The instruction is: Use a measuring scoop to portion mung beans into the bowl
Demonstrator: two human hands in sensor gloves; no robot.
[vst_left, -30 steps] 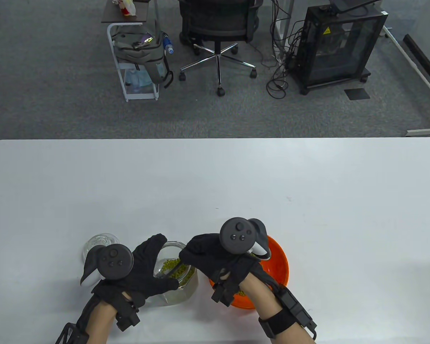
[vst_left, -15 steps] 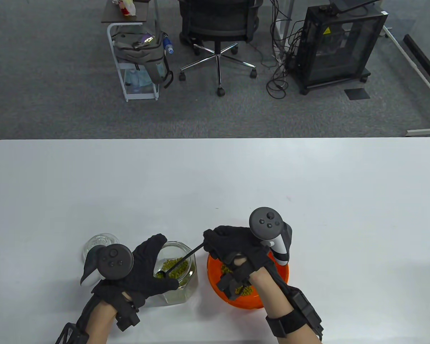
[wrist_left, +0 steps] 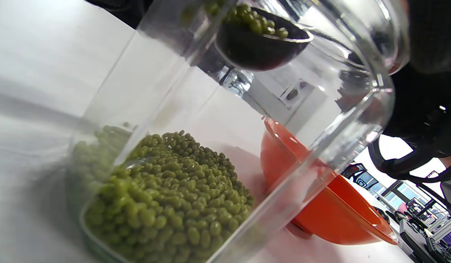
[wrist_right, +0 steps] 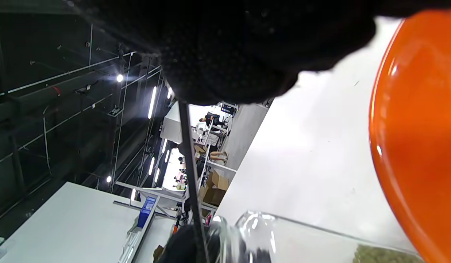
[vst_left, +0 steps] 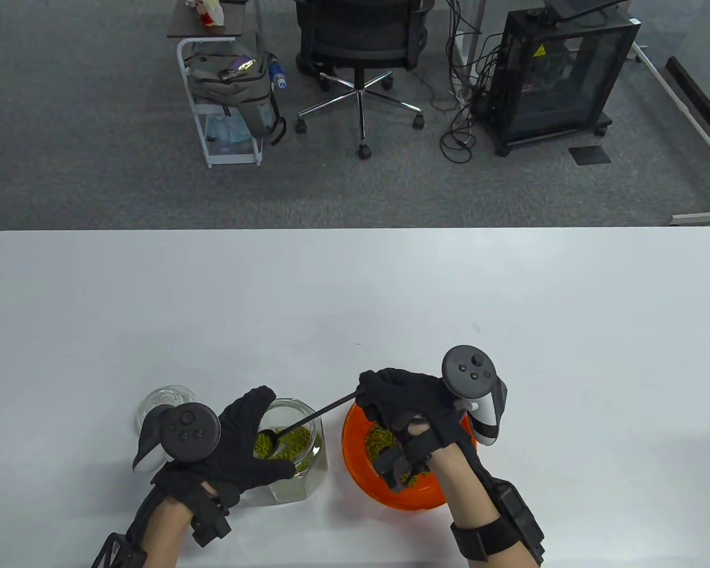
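Observation:
A clear glass jar (vst_left: 296, 458) of green mung beans (wrist_left: 167, 197) stands near the table's front edge. My left hand (vst_left: 236, 441) grips the jar from its left side. My right hand (vst_left: 402, 399) pinches the thin black handle of the measuring scoop (vst_left: 307, 421). The scoop's black bowl (wrist_left: 260, 40), heaped with beans, hangs at the jar's mouth. Just right of the jar, an orange bowl (vst_left: 355, 467) holds some mung beans (vst_left: 378, 441) under my right wrist. In the right wrist view the scoop handle (wrist_right: 189, 160) runs down from my glove, with the orange bowl (wrist_right: 411, 146) at the right.
A clear glass lid (vst_left: 163, 402) lies left of the jar, partly behind my left hand's tracker. The white table (vst_left: 355, 296) stretches far beyond the hands. An office chair (vst_left: 361, 53), a trolley with a bag (vst_left: 228, 89) and a black cabinet (vst_left: 556, 71) stand on the floor behind.
My right hand has drawn back to the right, off the jar and over the orange bowl. The scoop has risen out of the beans with a load. My left hand has stayed still.

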